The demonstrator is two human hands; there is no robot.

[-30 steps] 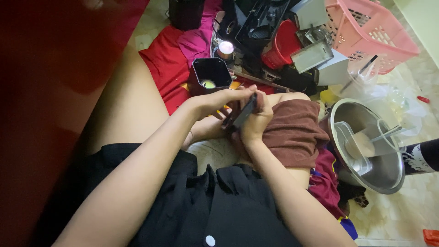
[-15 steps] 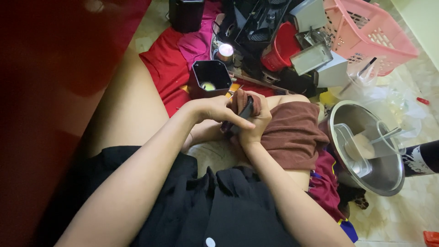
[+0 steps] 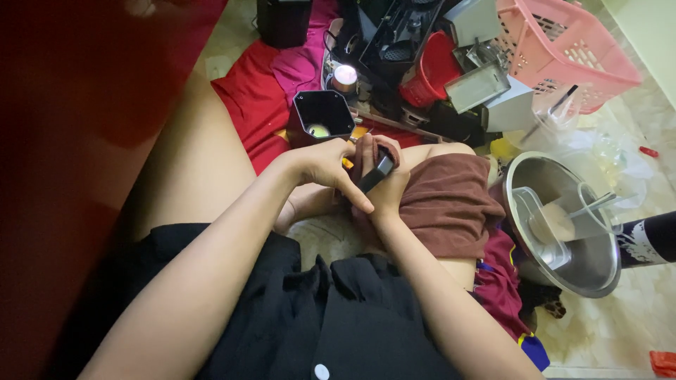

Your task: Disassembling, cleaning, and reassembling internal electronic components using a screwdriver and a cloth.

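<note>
Dark slim bar (image 3: pixel 376 173), one only, sits between both hands above the lap, its long axis tilted from lower left to upper right, the upper end pointing toward the clutter at the far side of the floor. What kind of thing it is cannot be told. Left hand (image 3: pixel 325 167) curls over it from the left, fingers bent, one finger stretched down along its lower end. Right hand (image 3: pixel 380 184) grasps it from beneath and behind, thumb up beside the top end. Just beyond the left hand stands one black cup (image 3: pixel 322 116), open, with something pale green inside. Right of the hands lies one brown cloth (image 3: pixel 451 204) over the knee. Further right on the floor rests one steel bowl (image 3: pixel 567 222). At the far right corner stands one pink basket (image 3: pixel 563 49).
</note>
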